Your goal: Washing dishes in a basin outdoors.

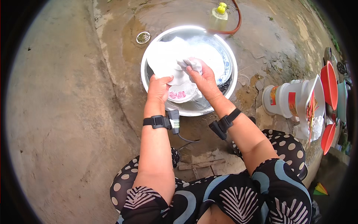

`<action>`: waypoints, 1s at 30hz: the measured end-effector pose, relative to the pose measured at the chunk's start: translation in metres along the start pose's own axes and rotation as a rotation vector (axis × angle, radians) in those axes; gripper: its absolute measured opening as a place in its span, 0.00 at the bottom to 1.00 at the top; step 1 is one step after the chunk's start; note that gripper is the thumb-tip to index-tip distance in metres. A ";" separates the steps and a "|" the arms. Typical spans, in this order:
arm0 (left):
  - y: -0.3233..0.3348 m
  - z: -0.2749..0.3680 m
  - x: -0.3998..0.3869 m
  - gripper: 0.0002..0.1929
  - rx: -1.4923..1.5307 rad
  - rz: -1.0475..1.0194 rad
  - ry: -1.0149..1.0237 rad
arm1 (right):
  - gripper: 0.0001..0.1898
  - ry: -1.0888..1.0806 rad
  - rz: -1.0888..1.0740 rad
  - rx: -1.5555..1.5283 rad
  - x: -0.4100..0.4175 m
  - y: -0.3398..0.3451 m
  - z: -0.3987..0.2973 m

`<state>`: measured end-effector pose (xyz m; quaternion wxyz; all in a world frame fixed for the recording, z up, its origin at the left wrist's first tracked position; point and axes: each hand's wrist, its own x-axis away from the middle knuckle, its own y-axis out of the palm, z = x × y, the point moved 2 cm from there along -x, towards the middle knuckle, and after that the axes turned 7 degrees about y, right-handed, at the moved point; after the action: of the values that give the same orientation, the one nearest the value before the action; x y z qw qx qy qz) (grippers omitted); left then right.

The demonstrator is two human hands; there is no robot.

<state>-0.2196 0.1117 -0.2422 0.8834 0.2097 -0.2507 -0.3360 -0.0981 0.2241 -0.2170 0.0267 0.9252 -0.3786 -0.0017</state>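
Note:
A round metal basin [234,98] holds dishes and water on the ground in front of me. My left hand [158,88] grips the near edge of a white plate [163,60], thumb on top, raised over the basin. Bunched in my right hand [205,78] is a pale wet-looking cloth [190,65], held above the plate's right side. Glare washes out much of the plate's surface. Under my hands lie a plate with a blue patterned rim [226,63] and a white dish with pink roses [177,95], partly covered.
A pump bottle with a yellow top [221,9] and a reddish-brown hose [239,21] are beyond the basin. A floor drain [143,37] lies left. Stacked white buckets [284,99], chopsticks [311,112] and red basins [329,85] stand to the right on wet concrete.

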 end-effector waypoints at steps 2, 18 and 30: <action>0.014 -0.007 0.004 0.19 -0.134 -0.015 -0.047 | 0.18 -0.302 -0.115 0.319 -0.004 0.022 -0.023; 0.074 0.035 0.054 0.20 0.177 -0.139 0.156 | 0.25 0.144 0.387 0.242 -0.008 -0.036 0.013; 0.113 0.125 0.127 0.21 -0.015 -0.212 0.230 | 0.34 0.400 -0.214 0.429 0.007 -0.088 -0.084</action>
<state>-0.1550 0.0748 -0.0442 0.8673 0.2654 -0.1216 -0.4032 -0.0292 0.2856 -0.1372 -0.0954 0.9262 -0.2582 0.2575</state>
